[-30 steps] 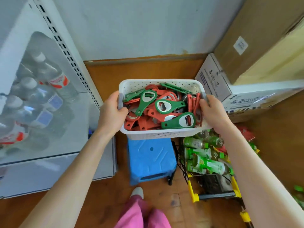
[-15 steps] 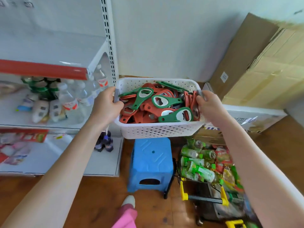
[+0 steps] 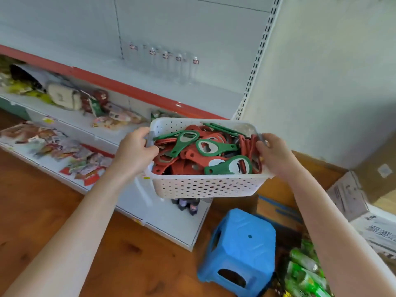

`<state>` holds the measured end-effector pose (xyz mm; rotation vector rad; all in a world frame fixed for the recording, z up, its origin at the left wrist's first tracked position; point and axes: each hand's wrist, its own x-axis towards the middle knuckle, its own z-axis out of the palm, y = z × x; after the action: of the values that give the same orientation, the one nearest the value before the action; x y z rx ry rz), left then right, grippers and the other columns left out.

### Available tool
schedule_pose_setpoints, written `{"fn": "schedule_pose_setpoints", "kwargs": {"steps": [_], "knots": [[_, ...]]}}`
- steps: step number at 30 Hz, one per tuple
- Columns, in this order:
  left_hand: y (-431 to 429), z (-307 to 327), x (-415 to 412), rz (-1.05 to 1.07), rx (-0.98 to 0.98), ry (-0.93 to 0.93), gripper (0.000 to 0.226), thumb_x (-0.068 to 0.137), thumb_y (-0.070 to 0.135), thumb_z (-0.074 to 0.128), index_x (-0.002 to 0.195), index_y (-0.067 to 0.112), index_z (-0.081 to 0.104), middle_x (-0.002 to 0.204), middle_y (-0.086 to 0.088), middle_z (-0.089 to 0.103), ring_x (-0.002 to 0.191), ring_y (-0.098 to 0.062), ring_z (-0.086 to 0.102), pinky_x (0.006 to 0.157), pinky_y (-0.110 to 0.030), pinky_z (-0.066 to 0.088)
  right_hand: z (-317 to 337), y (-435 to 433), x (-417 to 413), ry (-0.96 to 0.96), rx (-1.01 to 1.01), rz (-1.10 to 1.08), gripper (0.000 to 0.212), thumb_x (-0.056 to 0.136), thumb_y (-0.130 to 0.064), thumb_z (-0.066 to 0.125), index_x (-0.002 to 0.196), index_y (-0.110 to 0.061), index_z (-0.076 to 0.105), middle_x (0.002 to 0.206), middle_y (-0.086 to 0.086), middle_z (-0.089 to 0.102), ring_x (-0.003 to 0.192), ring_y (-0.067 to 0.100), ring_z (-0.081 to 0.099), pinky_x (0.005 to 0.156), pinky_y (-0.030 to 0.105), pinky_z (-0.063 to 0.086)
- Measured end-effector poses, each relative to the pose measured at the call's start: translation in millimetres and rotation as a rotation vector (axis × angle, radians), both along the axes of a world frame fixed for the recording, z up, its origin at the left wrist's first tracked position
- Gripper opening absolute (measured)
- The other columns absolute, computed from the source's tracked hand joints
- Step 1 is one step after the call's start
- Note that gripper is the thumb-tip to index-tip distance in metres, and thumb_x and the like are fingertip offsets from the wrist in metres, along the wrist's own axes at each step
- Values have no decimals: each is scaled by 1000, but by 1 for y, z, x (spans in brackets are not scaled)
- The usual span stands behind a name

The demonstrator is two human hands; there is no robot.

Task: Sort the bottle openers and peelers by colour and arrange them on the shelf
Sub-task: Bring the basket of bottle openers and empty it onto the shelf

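1. Contents: red bottle openers and green bottle openers lie mixed in one heap. They are flat plastic handles with metal inserts in rounded heads. Red pieces form the bulk and several green ones lie on top. Slim green pieces at the far rim may be peelers, but this cannot be confirmed.
2. Container: the heap sits in a white perforated basket. The basket is held in the air, slightly tilted, just in front of the red front strip of the shelf.
3. Hands: the left hand grips the basket's left end, with its thumb over the rim. The right hand grips the right end, fingers curled over the rim. Both are fully occupied with the basket.
4. Step in hand: judged from this position, the basket is being carried to the shelf. Sorting has not begun, since no opener is out of the basket.
5. Next move: set the basket down level on the bare part of the shelf and release it. Then pick out pieces by colour. Keep the basket level, because the loose heap could slide.
6. Surroundings: water bottles stand at the back of the shelf. Snack packets fill the lower shelves. A blue stool stands on the wooden floor below the basket.
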<state>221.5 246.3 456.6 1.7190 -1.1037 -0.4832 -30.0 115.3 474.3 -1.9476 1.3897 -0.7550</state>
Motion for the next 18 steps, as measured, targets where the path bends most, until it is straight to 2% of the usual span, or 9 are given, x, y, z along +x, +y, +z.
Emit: {"fn": "schedule_pose_setpoints", "kwargs": {"steps": [2, 3, 5, 7, 9, 10, 13, 16, 18], "knots": [[19, 4, 41, 50, -21, 2, 45, 76, -5, 52, 108, 26, 59, 82, -6, 66, 80, -30, 62, 67, -40, 52, 4, 6, 51, 10, -22, 63, 21, 97, -15, 37, 111, -9, 53, 83, 1, 57, 77, 17, 53, 71, 30, 43], [29, 5, 63, 75, -22, -10, 46, 79, -7, 51, 113, 23, 58, 80, -2, 63, 79, -26, 60, 61, -32, 47, 5, 9, 78, 18, -35, 87, 21, 97, -14, 37, 110, -10, 53, 86, 3, 57, 78, 17, 53, 70, 29, 41], [47, 11, 108, 117, -28, -37, 47, 80, -8, 50, 120, 17, 56, 82, -2, 61, 80, -24, 59, 57, -26, 39, 7, 15, 132, 22, -61, 130, 23, 97, -14, 38, 111, -8, 54, 93, 7, 59, 82, 20, 54, 70, 30, 42], [66, 15, 154, 175, -35, -45, 47, 81, -7, 51, 122, 14, 55, 90, -4, 61, 86, -25, 59, 65, -30, 46, 7, 21, 187, 12, -71, 171, 24, 97, -14, 38, 113, -7, 55, 98, 9, 60, 86, 24, 57, 73, 33, 45], [85, 21, 196, 226, -23, -33, 45, 81, -7, 52, 120, 14, 56, 97, -7, 63, 93, -29, 60, 80, -43, 52, 9, 28, 238, -2, -82, 211, 25, 96, -13, 39, 112, -6, 56, 96, 9, 59, 88, 26, 56, 75, 33, 43], [93, 25, 216, 241, -22, -30, 44, 81, -7, 51, 119, 14, 57, 99, -9, 64, 94, -30, 61, 83, -48, 52, 12, 31, 263, -6, -86, 235, 25, 95, -12, 40, 112, -5, 57, 94, 8, 58, 86, 24, 54, 74, 31, 41], [113, 32, 272, 308, -16, -33, 43, 80, -9, 51, 119, 11, 57, 103, -13, 64, 95, -30, 61, 79, -46, 53, 17, 38, 333, 4, -94, 326, 25, 96, -11, 39, 110, 0, 56, 90, 7, 56, 80, 18, 51, 73, 37, 44], [125, 34, 323, 378, -16, 5, 41, 81, -10, 50, 118, 5, 57, 100, -14, 63, 93, -27, 61, 67, -34, 51, 21, 38, 398, 13, -105, 405, 24, 97, -12, 39, 108, 2, 55, 88, 7, 57, 79, 18, 51, 70, 31, 41], [130, 33, 357, 430, -10, 26, 38, 81, -8, 51, 116, 6, 58, 101, -15, 64, 94, -29, 61, 71, -41, 54, 20, 32, 444, 20, -119, 451, 25, 96, -12, 40, 106, 3, 57, 89, 12, 60, 79, 21, 52, 69, 31, 39]]}}
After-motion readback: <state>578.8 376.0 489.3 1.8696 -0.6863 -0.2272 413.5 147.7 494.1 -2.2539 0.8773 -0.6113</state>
